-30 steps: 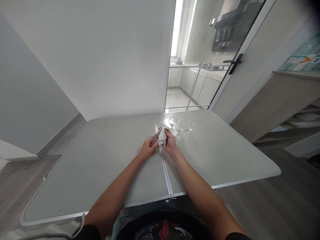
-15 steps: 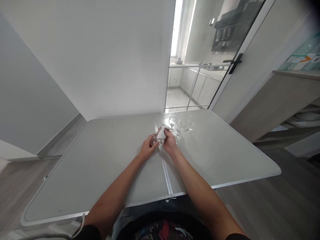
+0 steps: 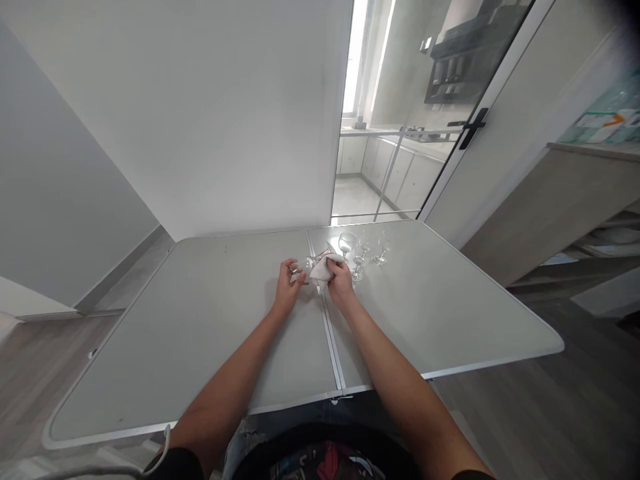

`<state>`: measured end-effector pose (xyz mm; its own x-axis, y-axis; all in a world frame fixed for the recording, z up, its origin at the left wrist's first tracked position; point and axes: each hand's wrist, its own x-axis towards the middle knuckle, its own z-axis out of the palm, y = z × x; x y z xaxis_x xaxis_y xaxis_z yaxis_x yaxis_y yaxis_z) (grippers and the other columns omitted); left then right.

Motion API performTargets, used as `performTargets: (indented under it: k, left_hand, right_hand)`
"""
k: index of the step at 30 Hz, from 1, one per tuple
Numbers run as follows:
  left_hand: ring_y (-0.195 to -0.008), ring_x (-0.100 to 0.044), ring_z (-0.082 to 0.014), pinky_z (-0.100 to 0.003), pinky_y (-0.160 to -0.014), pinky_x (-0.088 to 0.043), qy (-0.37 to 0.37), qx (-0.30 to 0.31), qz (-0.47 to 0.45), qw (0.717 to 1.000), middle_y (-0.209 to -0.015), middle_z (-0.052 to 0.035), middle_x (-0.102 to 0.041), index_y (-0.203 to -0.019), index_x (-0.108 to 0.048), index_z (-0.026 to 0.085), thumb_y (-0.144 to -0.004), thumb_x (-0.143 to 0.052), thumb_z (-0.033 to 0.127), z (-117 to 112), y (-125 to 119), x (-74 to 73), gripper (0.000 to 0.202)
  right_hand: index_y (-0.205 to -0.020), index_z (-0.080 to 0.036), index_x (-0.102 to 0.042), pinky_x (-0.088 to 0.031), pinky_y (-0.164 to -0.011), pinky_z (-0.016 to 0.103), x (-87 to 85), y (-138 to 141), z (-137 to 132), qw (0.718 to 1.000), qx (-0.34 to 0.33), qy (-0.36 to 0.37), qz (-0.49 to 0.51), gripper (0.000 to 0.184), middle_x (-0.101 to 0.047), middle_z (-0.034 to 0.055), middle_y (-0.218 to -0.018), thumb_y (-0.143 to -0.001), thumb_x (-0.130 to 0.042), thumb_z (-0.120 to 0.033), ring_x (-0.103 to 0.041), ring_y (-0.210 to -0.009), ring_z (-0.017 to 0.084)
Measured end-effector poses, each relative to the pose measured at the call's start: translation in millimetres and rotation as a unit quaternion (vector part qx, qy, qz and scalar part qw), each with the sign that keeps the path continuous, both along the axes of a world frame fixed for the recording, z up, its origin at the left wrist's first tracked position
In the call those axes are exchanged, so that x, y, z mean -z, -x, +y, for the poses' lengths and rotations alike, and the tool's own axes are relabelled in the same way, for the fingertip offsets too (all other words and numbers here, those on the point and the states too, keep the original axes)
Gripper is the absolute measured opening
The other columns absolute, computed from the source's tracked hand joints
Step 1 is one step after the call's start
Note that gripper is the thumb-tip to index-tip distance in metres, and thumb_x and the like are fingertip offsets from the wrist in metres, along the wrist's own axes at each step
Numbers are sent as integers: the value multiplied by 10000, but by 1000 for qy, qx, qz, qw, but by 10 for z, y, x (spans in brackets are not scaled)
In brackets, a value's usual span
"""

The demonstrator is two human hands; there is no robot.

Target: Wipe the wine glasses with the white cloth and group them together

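My right hand [image 3: 341,281] is closed around a white cloth [image 3: 320,271] and, through it, a clear stemmed glass [image 3: 309,263]. The glass is tilted on its side above the table, its bowl toward the left and its foot up to the right. Part of it is hidden behind the cloth. Just left of the bowl is my left hand [image 3: 289,285], fingers curved and apart; whether a fingertip touches the rim I cannot tell. Right beyond my right hand, several clear stemmed glasses stand upright, among them a large round one [image 3: 347,243] and a smaller one [image 3: 382,248].
The pale folding table [image 3: 200,333] has a metal seam running down its middle and a metal edge. A white wall [image 3: 240,120] rises behind it. A glass door with a black handle [image 3: 474,127] is at the back right, beside a shelf unit [image 3: 560,207].
My left hand has come off the glass and moved slightly left, its fingers spreading. More of the glass shows beside the cloth. My right hand stays nearly in place.
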<state>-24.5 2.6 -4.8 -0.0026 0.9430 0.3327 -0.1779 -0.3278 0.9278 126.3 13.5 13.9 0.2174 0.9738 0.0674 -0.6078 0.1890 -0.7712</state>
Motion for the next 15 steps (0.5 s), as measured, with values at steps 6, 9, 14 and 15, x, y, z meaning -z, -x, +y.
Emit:
performTargets:
  k: [6, 9, 14, 15]
  left_hand:
    - [-954, -640, -159, -350, -865, -574, 93, 8, -226, 970, -1080, -38, -593, -1214, -590, 296, -876, -640, 514, 98, 146, -55, 405]
    - [-975, -646, -158, -339, -863, -580, 114, 23, -246, 962, -1188, -50, -605, -1257, -582, 311, -859, -674, 492, 102, 182, -69, 447]
    - [-978, -636, -160, -327, -797, -603, 116, 28, -242, 963, -1274, -70, -594, -1272, -583, 281, -869, -681, 457, 99, 146, -18, 450]
    - [-992, -639, -164, -337, -817, -602, 119, 20, -247, 962, -1272, -74, -599, -1245, -596, 266, -874, -673, 469, 109, 143, 0, 429]
  right_hand:
    - [-866, -206, -702, -470, -695, 284, -30, 7, -56, 1000, 14, -2, -12, 181, -679, 9, -849, -709, -703, -297, -603, -778, 169]
    - [-1001, -212, -709, -466, -700, 273, -56, 2, -72, 999, 18, 24, -15, 310, -670, 6, -881, -715, -697, -331, -595, -806, 162]
    - [-1042, -260, -609, -479, -717, 253, -51, 51, -87, 1000, 19, 3, -18, 355, -610, -37, -842, -707, -720, -307, -581, -773, 136]
    - [-1015, -271, -584, -481, -719, 247, -46, 61, -89, 1000, 22, -1, -13, 348, -602, -46, -849, -700, -730, -293, -578, -770, 131]
